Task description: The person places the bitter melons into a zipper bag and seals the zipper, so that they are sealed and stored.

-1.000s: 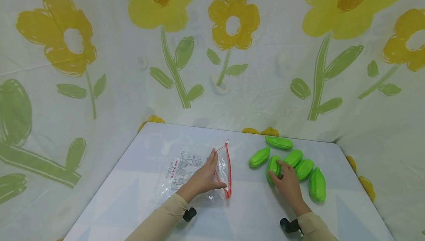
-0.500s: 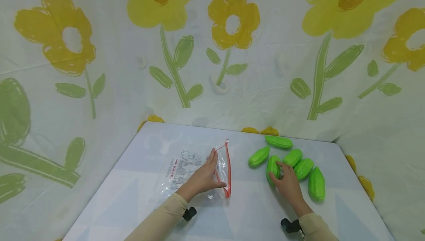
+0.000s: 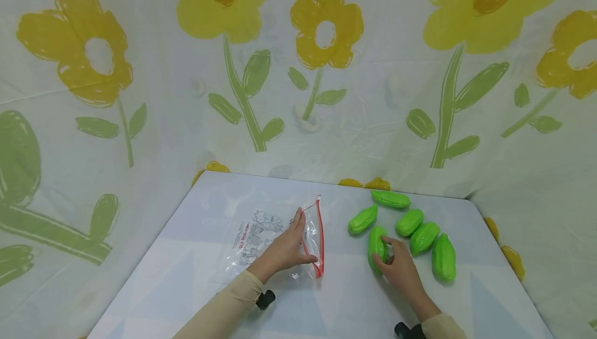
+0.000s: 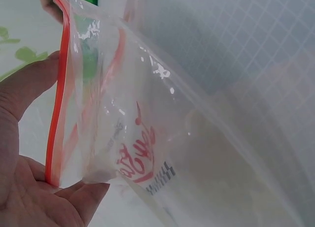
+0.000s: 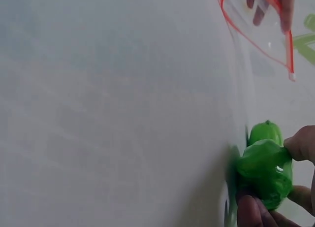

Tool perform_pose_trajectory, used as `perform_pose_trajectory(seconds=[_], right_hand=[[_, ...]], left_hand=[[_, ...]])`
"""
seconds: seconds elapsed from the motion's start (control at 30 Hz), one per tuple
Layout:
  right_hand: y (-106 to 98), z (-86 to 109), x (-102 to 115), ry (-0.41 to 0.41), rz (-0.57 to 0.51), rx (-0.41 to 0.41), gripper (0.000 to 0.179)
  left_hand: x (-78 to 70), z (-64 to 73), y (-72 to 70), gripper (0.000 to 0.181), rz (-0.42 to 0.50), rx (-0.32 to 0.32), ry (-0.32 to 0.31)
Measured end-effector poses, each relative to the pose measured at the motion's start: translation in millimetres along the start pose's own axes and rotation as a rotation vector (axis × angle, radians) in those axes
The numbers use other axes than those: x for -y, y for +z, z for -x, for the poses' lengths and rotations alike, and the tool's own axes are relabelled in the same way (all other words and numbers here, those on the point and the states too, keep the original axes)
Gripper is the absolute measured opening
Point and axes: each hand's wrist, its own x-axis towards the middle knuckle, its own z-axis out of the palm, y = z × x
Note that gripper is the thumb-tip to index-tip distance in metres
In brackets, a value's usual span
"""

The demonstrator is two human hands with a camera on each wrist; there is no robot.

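A clear zip bag (image 3: 261, 235) with a red zip edge and printed drawings lies on the table's left half. My left hand (image 3: 282, 253) holds it at the mouth, thumb and fingers spread apart; in the left wrist view the thumb (image 4: 29, 84) meets the red zip edge (image 4: 61, 89). On the right, my right hand (image 3: 398, 264) grips a long, lobed, glossy green toy vegetable (image 3: 375, 248) between thumb and fingers. From the right wrist its blunt end (image 5: 266, 170) shows, thumb on one side and fingers on the other. What kind of vegetable is unclear.
Several similar green toy vegetables lie around the right hand: one (image 3: 363, 220) to its left, one (image 3: 391, 199) by the back edge, one (image 3: 443, 258) at the right. The white table (image 3: 345, 297) meets flower-printed cloth walls (image 3: 364, 137) at the back and sides.
My right hand has drawn the gripped toy vegetable slightly toward me and left, away from the others. The left hand and the bag have stayed in place.
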Motion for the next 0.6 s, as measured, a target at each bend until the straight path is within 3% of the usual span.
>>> perform_pose_trajectory(seconds=[0.37, 0.6], right_hand=[[12, 21.0, 15, -0.015, -0.052, 0.059, 0.061], [15, 23.4, 18, -0.019, -0.076, 0.065, 0.061]], left_hand=[[0.6, -0.2, 1.1, 0.126, -0.012, -0.002, 0.006], [0.6, -0.7, 2.4, 0.126, -0.017, -0.005, 0.009]])
